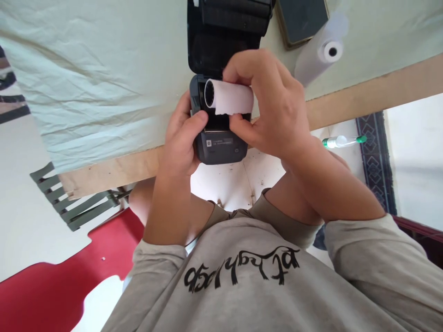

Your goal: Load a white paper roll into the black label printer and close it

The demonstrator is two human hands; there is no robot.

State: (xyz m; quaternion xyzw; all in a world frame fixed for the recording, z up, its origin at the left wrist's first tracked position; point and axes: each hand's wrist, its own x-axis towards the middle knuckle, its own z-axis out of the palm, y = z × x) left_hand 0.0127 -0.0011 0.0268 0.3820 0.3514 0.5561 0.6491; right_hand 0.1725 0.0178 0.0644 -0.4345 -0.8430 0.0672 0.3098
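A small black portable label printer (221, 150) is held near the table edge, its lid (224, 41) swung up and away from me. My left hand (183, 131) grips the printer's left side, thumb over the rim of the open compartment. Between the thumb and fingers of my right hand (273, 101) is a white paper roll (233, 94), lying sideways at the mouth of the compartment. The roll's dark hollow core faces left and its torn paper edge hangs toward me. Whether it touches the compartment floor is hidden.
On the cloth-covered table (104, 92), a larger white roll (316, 53) and a dark flat case (304, 18) lie to the right. A red chair (104, 249) stands at lower left. A green-capped bottle (342, 141) is below the table at right.
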